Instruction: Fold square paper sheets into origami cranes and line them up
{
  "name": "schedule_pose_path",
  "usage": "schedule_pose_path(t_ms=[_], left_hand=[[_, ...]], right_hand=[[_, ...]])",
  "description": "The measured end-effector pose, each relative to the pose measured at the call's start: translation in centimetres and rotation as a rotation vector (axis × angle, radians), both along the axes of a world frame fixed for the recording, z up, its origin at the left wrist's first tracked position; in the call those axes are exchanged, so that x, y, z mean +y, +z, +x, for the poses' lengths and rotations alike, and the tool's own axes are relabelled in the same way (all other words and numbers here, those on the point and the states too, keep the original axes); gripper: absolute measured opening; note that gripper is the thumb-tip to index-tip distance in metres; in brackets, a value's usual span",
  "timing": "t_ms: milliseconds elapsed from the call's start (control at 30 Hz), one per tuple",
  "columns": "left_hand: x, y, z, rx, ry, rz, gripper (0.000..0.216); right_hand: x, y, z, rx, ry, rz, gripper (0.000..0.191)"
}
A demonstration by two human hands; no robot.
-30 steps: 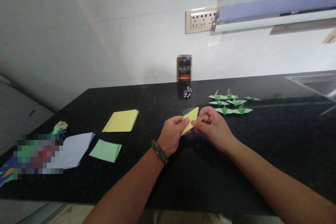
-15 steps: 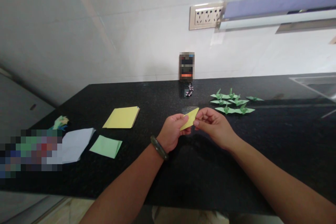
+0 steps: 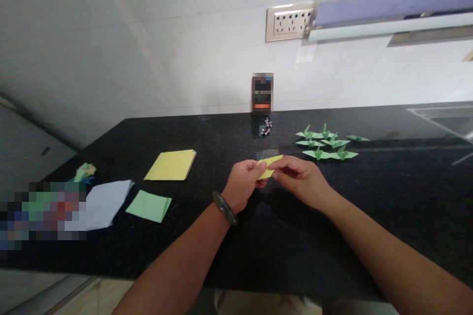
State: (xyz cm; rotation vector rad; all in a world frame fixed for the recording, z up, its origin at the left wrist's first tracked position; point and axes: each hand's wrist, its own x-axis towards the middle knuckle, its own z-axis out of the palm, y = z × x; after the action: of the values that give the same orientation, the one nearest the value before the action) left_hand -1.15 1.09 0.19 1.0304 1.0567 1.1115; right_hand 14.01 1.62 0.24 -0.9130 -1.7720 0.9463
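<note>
A small folded piece of yellow paper (image 3: 266, 170) is held above the dark countertop, between my two hands. My left hand (image 3: 244, 182), with a dark bangle at its wrist, pinches the paper's left end, thumb on top. My right hand (image 3: 301, 179) has its thumb and index finger closed on the right end. The fingers cover part of the paper, so its exact folds cannot be made out. Beyond my right hand several green origami cranes (image 3: 342, 153) stand in a cluster.
Left of my hands lie a stack of yellow paper (image 3: 172, 165), folded green paper (image 3: 150, 205) and white sheets (image 3: 107, 204). A phone-like object (image 3: 262, 93) leans on the wall, a beaded strap (image 3: 266, 127) before it. The black countertop (image 3: 273, 251) has its front edge near me.
The yellow paper has tilted flatter. My right index finger has stretched left along its upper edge, and the right hand has come slightly lower. My left hand stays almost in place.
</note>
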Motion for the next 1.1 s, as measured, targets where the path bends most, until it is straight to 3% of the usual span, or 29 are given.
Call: schedule_pose_path(t_ms=[200,467,1100], left_hand=[[-0.1,0.0,0.2,0.095,0.073,0.036,0.024],[-0.1,0.0,0.3,0.004,0.065,-0.029,0.023],[-0.4,0.2,0.3,-0.031,0.029,-0.036,0.030]], right_hand=[[0.2,0.7,0.9,-0.322,0.003,0.278,0.019],[0.8,0.3,1.6,-0.470,0.028,0.422,0.020],[0.4,0.1,0.2,-0.198,-0.105,0.144,0.004]])
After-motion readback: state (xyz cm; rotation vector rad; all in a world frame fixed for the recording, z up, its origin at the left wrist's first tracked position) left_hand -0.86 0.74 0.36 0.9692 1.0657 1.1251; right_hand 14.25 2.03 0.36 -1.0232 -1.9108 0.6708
